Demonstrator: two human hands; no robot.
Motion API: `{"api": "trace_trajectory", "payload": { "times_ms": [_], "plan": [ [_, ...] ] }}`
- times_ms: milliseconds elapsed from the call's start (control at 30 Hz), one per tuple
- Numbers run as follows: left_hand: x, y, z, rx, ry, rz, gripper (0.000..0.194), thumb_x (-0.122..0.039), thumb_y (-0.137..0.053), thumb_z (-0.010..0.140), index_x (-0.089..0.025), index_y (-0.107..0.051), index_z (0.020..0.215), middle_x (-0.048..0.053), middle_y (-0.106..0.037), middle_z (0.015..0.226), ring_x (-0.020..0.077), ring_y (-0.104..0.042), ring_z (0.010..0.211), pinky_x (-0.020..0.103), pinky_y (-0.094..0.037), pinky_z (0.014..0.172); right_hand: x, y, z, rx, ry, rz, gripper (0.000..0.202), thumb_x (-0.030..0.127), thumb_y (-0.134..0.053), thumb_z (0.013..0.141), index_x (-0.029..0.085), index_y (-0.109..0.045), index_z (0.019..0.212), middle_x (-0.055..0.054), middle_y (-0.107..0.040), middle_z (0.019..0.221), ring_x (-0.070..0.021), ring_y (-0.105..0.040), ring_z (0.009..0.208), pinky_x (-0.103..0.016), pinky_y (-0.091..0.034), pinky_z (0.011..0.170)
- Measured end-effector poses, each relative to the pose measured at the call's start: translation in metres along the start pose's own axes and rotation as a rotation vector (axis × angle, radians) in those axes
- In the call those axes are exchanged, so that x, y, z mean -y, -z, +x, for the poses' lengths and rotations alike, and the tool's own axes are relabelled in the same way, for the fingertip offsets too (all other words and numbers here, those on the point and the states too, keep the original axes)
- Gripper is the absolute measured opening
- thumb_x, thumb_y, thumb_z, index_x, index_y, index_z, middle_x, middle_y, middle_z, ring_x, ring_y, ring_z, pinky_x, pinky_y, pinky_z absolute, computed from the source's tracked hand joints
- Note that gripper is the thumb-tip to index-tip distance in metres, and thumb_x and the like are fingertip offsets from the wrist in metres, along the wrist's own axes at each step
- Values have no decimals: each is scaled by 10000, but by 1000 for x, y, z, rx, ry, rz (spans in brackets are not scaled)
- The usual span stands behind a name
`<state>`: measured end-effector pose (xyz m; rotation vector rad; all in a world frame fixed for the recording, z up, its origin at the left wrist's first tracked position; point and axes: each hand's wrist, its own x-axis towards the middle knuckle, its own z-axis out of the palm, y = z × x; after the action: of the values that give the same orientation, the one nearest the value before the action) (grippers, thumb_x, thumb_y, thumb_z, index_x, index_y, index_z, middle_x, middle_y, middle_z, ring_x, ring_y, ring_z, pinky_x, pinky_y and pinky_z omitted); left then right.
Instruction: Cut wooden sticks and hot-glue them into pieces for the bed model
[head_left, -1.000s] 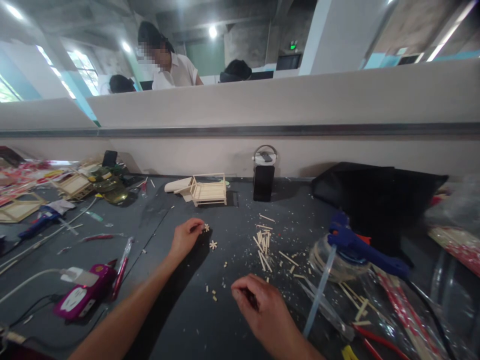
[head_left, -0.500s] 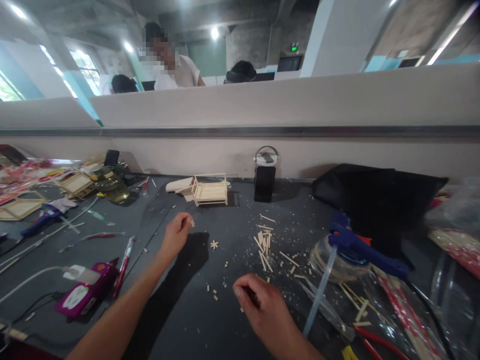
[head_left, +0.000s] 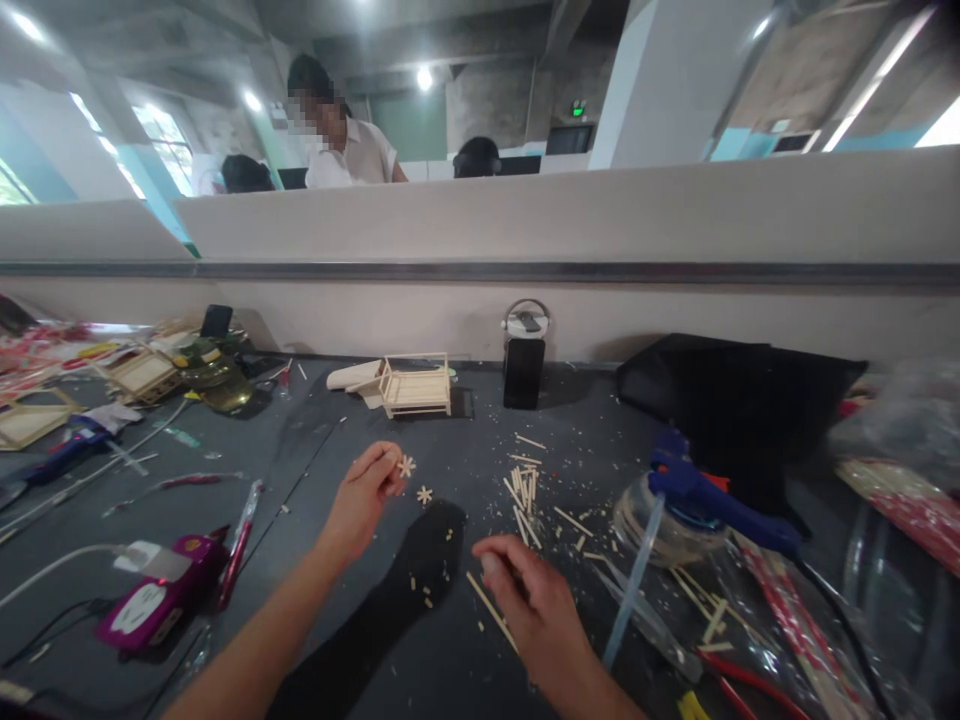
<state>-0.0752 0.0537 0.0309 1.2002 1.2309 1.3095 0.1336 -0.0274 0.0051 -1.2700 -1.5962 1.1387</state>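
One view looks from the wearer's head, close over the near side of the counter (head_left: 442, 675), forward and down, reaching the partition (head_left: 570, 215) behind the counter.

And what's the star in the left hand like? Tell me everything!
The star is small and pale, and looks like wood, with short arms spreading from its middle. The left hand pinches it at one edge, seemingly above the table, its face mostly towards us. It's too small to count its arms surely.
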Motion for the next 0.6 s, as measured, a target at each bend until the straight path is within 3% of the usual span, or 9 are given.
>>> {"api": "trace_trajectory", "payload": {
  "times_ms": [100,167,367,600],
  "plan": [
    [-11,-20,-28,99,61,-137,244,-378,-547,843,-198,-473,696,-41,-396,626,113,-367,568,246,-333,553,10,1,3,-13,-186,329,448,528,-507,891,214,-520,1211,-26,-596,861,-142,-557,653,-209,-415,437],
    [-14,-31,-45,161,83,-101,270,-404,-522,865,-200,-478,694,-35,-395,622,122,-358,574,250,-335,559,18,1,5,14,-275,509,556,578,-584,828,212,-506,1240,-32,-584,889,-151,-572,682,-182,-394,375],
    [-13,-47,-77,258,64,113,311,-469,-461,898,-224,-507,714,-6,-486,655,156,-423,614,267,-360,580,33,2,5,134,-354,793,472,548,-704,753,171,-638,1027,4,-580,752,-103,-549,601,-141,-373,352],
    [-10,-48,-87,216,-16,250,307,-457,-424,920,-240,-521,724,3,-536,661,179,-460,634,276,-345,580,41,6,6,144,-402,775,419,465,-796,674,150,-644,906,41,-546,614,-71,-473,505,-138,-331,346]
  ]
}}
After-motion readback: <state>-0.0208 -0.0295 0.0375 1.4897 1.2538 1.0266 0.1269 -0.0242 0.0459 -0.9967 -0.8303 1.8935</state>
